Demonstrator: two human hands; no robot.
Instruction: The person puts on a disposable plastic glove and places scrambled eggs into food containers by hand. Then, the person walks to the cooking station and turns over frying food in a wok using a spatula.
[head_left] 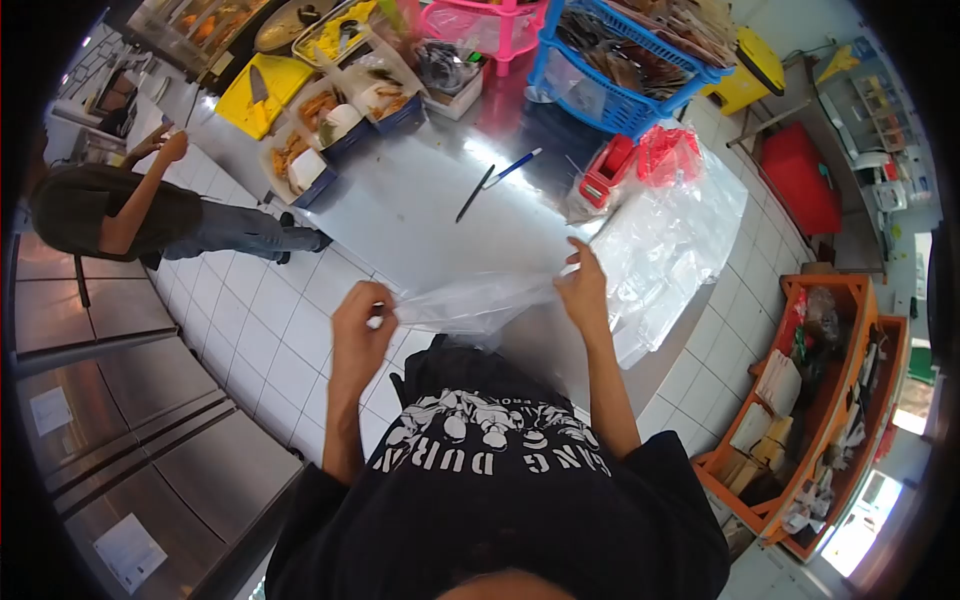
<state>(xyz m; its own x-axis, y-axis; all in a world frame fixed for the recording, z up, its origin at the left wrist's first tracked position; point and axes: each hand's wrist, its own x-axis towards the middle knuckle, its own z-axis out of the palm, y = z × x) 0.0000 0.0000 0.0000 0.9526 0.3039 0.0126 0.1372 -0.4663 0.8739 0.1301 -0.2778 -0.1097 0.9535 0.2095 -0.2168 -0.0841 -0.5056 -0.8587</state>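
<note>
A clear plastic bag [470,303] is stretched between my two hands, just over the near edge of the steel table [420,215]. My left hand [362,318] pinches one end of it, thumb and fingers curled together. At the other end my right hand [583,288] grips it between thumb and fingers, with a fingertip raised. Right of that hand lies a stack of clear plastic bags [660,250]. A red tape dispenser [608,170] sits just beyond the stack, beside a red plastic bundle [668,155].
A blue pen [515,166] and a black pen [474,194] lie mid-table. Behind are food boxes [330,125], a knife [259,86] on a yellow board [240,115] and a blue basket [640,85]. Another person [130,210] stands at left; an orange shelf [790,400] is at right.
</note>
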